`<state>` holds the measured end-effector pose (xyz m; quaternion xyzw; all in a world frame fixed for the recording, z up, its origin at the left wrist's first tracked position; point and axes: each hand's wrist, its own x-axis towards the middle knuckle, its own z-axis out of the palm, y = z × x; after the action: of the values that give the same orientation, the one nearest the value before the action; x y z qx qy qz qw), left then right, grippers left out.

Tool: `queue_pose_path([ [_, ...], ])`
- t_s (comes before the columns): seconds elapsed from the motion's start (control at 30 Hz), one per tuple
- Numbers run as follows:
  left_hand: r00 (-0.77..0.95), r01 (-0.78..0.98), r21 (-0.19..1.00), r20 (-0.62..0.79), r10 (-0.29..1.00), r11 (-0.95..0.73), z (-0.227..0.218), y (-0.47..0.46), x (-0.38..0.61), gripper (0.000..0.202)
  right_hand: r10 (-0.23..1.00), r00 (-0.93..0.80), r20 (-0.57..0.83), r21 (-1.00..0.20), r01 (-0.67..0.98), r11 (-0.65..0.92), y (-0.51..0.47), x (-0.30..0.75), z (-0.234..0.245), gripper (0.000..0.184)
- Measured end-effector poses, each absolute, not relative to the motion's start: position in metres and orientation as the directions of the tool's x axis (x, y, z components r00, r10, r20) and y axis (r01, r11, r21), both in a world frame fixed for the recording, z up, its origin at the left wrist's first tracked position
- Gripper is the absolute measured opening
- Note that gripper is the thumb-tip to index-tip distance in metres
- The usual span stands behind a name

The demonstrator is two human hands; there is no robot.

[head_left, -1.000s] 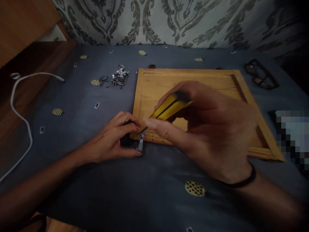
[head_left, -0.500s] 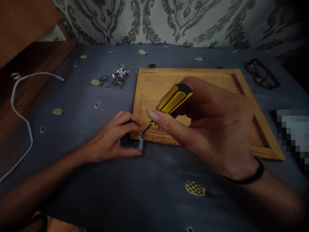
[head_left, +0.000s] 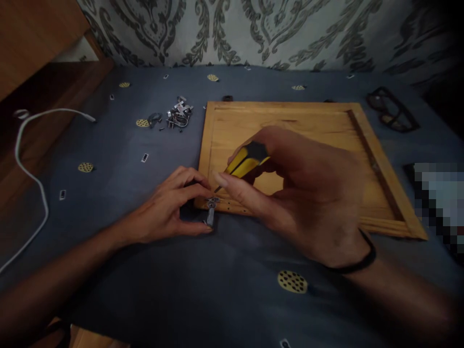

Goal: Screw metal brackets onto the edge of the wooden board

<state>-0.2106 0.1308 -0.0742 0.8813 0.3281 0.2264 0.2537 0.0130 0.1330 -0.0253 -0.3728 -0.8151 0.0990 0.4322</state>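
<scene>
Screwdriver [head_left: 246,162] pinched in R hand [head_left: 308,203] fingers, tip obscured; L hand [head_left: 170,205] fingers pinch hinge [head_left: 210,211].

R hand [head_left: 308,193] grips screwdriver [head_left: 246,161]; L hand [head_left: 170,205] steadies hinge [head_left: 210,211]

Smooth wooden panel [head_left: 290,125], shiny metal hinge [head_left: 210,211], matt cloth [head_left: 203,270].

Dim room: damask-patterned wall [head_left: 290,34] behind a grey-blue cloth [head_left: 217,290].
</scene>
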Motion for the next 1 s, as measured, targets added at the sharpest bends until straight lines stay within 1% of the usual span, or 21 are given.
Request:
queue_pose_path([
  [0.13, 0.682, 0.485, 0.597, 0.2, 0.704, -0.639, -0.073, 0.13, -0.21, 0.039, 0.759, -0.287, 0.585, -0.597, 0.481, 0.642, 0.131, 0.014, -0.019, 0.028],
  [0.33, 0.684, 0.484, 0.596, 0.198, 0.702, -0.641, -0.074, 0.13, -0.21, 0.04, 0.831, -0.282, 0.48, -0.735, 0.388, 0.556, 0.133, 0.015, -0.021, 0.035],
  [0.57, 0.685, 0.476, 0.595, 0.21, 0.697, -0.647, -0.075, 0.131, -0.21, 0.04, 0.826, -0.255, 0.502, -0.733, 0.381, 0.563, 0.132, 0.014, -0.024, 0.035],
  [0.67, 0.689, 0.478, 0.595, 0.203, 0.695, -0.647, -0.074, 0.13, -0.21, 0.041, 0.828, -0.263, 0.495, -0.752, 0.348, 0.56, 0.133, 0.014, -0.024, 0.028],
  [0.73, 0.688, 0.485, 0.591, 0.197, 0.698, -0.645, -0.074, 0.13, -0.21, 0.041, 0.831, -0.291, 0.474, -0.777, 0.304, 0.551, 0.135, 0.015, -0.022, 0.021],
  [0.83, 0.686, 0.486, 0.592, 0.199, 0.7, -0.644, -0.073, 0.13, -0.21, 0.039, 0.831, -0.377, 0.409, -0.81, 0.269, 0.521, 0.139, 0.019, -0.017, 0.024],
  [0.93, 0.686, 0.486, 0.589, 0.201, 0.7, -0.645, -0.073, 0.131, -0.21, 0.039, 0.819, -0.48, 0.313, -0.866, 0.211, 0.454, 0.142, 0.025, -0.01, 0.017],
  [1.0, 0.685, 0.481, 0.585, 0.215, 0.697, -0.653, -0.073, 0.131, -0.21, 0.04, 0.803, -0.531, 0.272, -0.889, 0.182, 0.421, 0.142, 0.026, -0.007, 0.016],
])
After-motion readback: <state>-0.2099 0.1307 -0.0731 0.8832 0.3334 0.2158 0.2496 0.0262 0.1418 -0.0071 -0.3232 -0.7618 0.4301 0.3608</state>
